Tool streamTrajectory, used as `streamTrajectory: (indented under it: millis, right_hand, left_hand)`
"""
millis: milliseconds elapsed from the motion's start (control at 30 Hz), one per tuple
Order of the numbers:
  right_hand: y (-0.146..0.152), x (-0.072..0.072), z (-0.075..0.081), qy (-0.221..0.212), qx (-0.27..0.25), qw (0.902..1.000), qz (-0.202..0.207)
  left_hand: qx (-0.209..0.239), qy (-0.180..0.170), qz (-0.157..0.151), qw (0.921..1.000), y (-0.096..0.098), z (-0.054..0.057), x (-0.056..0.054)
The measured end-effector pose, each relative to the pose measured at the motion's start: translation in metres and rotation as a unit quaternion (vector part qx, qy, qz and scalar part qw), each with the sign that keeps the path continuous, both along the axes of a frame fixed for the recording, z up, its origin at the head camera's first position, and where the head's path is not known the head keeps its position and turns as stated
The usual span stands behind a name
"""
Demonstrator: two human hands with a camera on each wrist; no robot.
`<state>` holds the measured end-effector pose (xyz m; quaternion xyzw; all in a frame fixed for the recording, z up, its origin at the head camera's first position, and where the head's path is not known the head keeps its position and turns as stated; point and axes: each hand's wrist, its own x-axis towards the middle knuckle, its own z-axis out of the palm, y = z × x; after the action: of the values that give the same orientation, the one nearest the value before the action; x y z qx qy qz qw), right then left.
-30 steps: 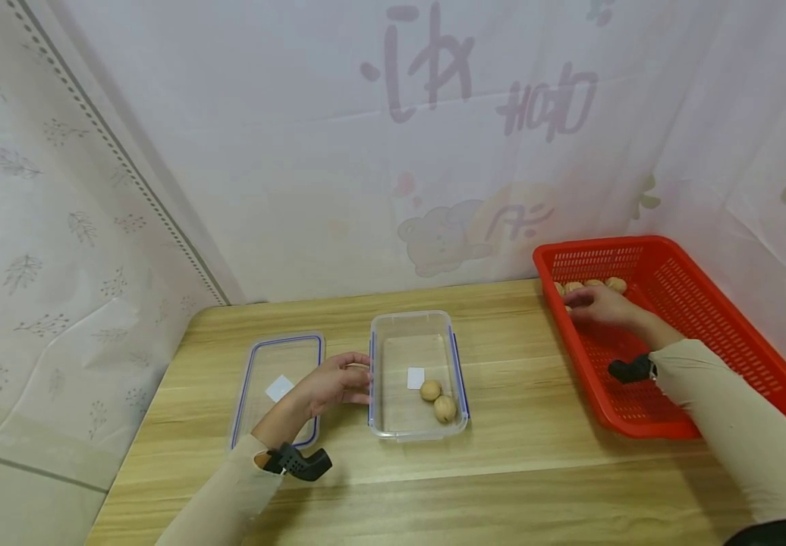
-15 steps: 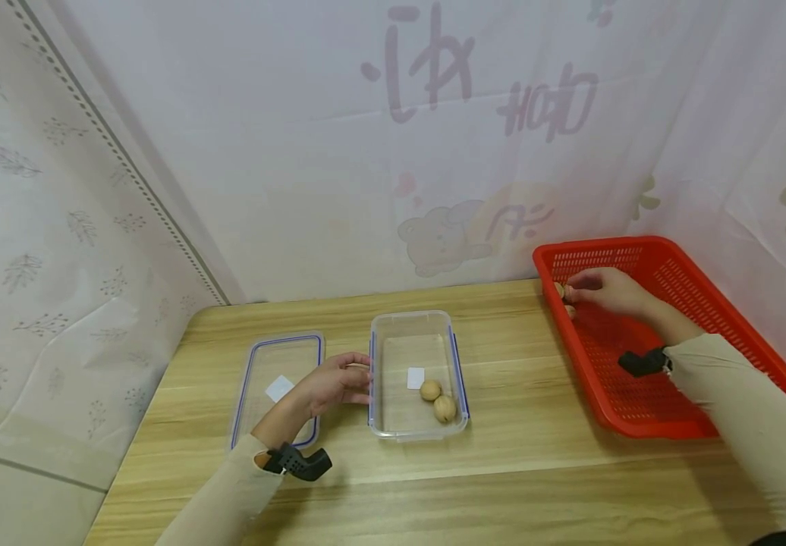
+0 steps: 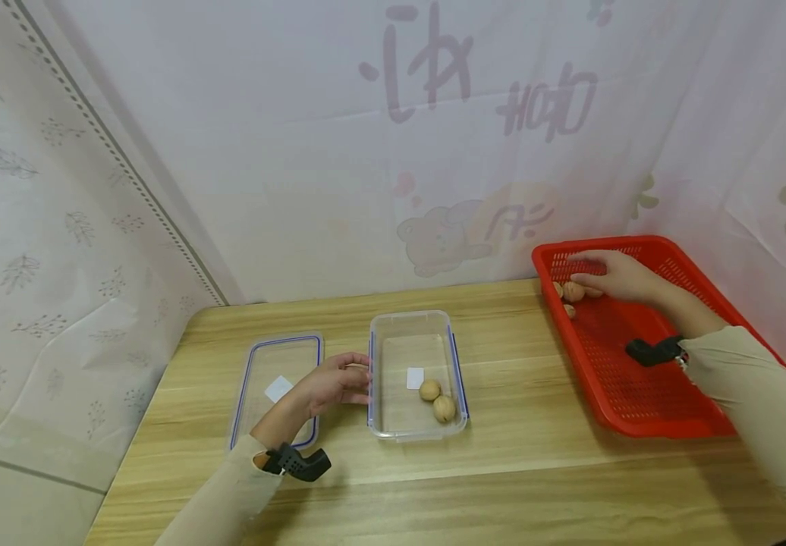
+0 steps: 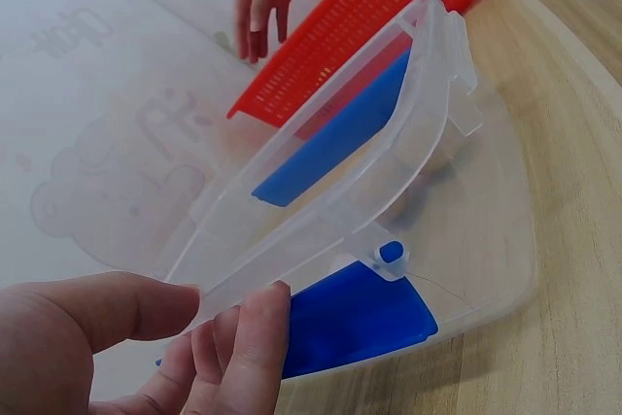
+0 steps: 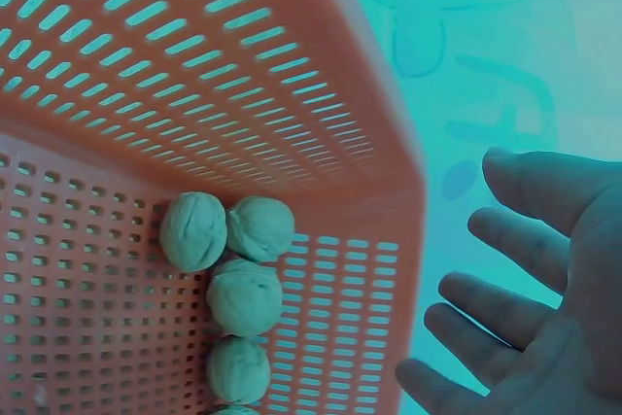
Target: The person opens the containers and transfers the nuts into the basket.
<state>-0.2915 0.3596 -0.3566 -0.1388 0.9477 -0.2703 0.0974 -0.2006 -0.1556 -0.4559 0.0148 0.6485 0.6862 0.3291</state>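
Observation:
In the head view my left hand (image 3: 334, 383) is at the left wall of a clear plastic box (image 3: 410, 341); its fingertips touch the wall beside a blue side latch (image 4: 360, 323). Two walnuts, one (image 3: 430, 390) just behind the other (image 3: 444, 409), lie inside the box near a white label (image 3: 416, 378). My right hand (image 3: 621, 277) hovers over the far end of a red basket (image 3: 611, 409). Its fingers are spread and hold nothing in the right wrist view. Several walnuts (image 5: 245, 296) cluster in the basket's corner below that hand.
A clear lid (image 3: 266, 356) with a blue seal lies left of the box, partly under my left forearm. The wooden table (image 3: 502, 485) meets a patterned curtain (image 3: 297, 189) at its back edge. The basket stands at the table's right.
My right hand has risen from the walnuts in the basket and shifted slightly back and right, uncovering walnuts in the corner. My left hand and the box have stayed put.

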Motion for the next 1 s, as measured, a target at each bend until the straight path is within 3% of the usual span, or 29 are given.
streamTrajectory:
  millis: [367, 600, 833, 1000]
  right_hand:
    - [-0.022, 0.008, 0.015, 0.011, 0.005, 0.9994, 0.034]
    - [-0.047, 0.017, 0.025, -0.03, -0.026, 0.9966, 0.072]
    - [-0.07, 0.024, 0.032, 0.018, 0.005, 0.9944, 0.104]
    - [-0.086, 0.023, 0.031, -0.002, -0.007, 0.9923, 0.124]
  left_hand:
    - [0.003, -0.001, -0.001, 1.0, 0.001, 0.001, 0.0]
    - [0.001, -0.004, 0.003, 1.0, 0.001, 0.001, 0.0]
    - [-0.001, -0.005, 0.004, 1.0, 0.001, 0.001, 0.0]
    - [-0.001, -0.003, 0.003, 1.0, 0.0, 0.001, 0.001]
